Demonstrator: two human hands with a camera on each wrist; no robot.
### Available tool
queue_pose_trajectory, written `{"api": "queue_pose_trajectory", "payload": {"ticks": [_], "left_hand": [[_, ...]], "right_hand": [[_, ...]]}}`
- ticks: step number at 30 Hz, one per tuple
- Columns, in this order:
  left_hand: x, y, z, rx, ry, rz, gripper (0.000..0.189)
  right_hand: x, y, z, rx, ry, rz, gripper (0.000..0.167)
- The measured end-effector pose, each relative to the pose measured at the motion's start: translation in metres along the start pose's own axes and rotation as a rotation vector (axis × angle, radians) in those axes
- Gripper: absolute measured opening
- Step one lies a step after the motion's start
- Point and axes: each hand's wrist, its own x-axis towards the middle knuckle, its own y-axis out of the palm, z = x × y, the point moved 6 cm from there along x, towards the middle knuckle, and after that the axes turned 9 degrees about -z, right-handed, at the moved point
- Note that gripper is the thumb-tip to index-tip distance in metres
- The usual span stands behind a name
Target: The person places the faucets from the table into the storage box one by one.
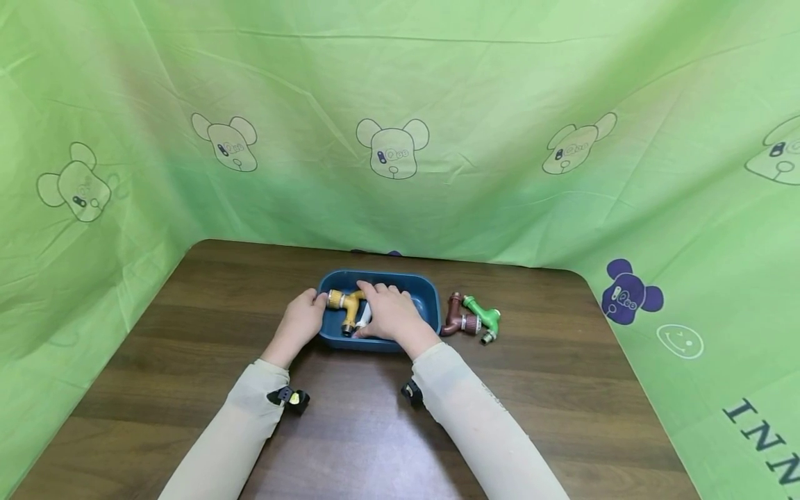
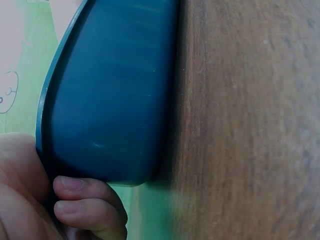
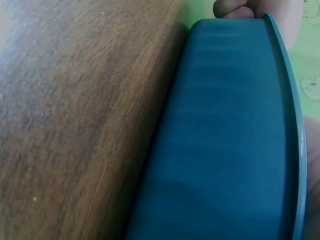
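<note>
A blue plastic basin [image 1: 431, 305] stands on the wooden table, its side wall [image 2: 110, 100] filling much of the left wrist view. At its left end my left hand [image 1: 303, 321] grips the rim, thumb over the edge and fingers curled beneath it outside. Inside the basin lies a yellow tap [image 1: 353, 305] with a ribbed knob and a dark threaded end, close to the left thumb. My right hand [image 1: 390, 314] reaches in over a white tap [image 1: 366, 314], thumb and fingers bent around it; the palm hides most of it. In the right wrist view the basin wall [image 3: 230, 125] covers the right hand's fingers.
Just right of the basin, a brown tap [image 1: 454, 316] and a green tap [image 1: 484, 314] lie close together on the table [image 1: 550, 389]. Behind the table's far edge hangs a green curtain [image 1: 462, 208] printed with bear heads; it also encloses both sides.
</note>
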Motion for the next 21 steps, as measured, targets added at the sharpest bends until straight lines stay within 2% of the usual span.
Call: {"api": "queue_pose_trajectory", "payload": {"ticks": [14, 21], "left_hand": [[-0.0008, 0.0007, 0.0013, 0.006, -0.007, 0.007, 0.033], [0.0004, 0.0009, -0.0006, 0.002, 0.025, -0.017, 0.033]], "right_hand": [[-0.0022, -0.0022, -0.0020, 0.040, 0.004, -0.004, 0.109], [-0.0037, -0.0046, -0.0060, 0.071, 0.006, -0.018, 0.107]]}}
